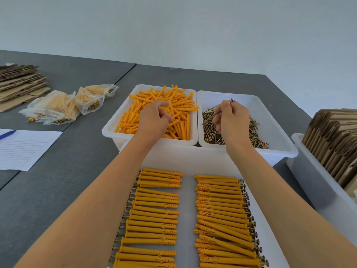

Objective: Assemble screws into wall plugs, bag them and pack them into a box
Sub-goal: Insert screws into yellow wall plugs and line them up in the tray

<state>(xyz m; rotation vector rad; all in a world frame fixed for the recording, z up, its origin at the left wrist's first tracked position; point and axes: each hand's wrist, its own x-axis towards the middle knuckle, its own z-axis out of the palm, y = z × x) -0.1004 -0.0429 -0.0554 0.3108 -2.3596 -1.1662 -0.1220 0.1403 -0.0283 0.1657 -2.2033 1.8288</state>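
Note:
My left hand (pixel 154 118) reaches into a white bin (pixel 110 128) of loose orange wall plugs (pixel 179 105), fingers curled around the plugs; whether one is gripped I cannot tell. My right hand (pixel 230 118) hovers over a second white bin (pixel 274 117) of brass screws (pixel 255 130) and pinches one screw (pixel 224 106), its head sticking up past the fingers. In front, a white tray (pixel 188 209) carries two rows of assembled plugs with screws (pixel 154 215).
Several filled plastic bags (pixel 58 107) lie at the left, behind them a stack of flat cardboard boxes (pixel 19 84). A lined paper sheet (pixel 23 149) lies near the left edge. A white bin (pixel 318 188) of folded cartons stands at the right.

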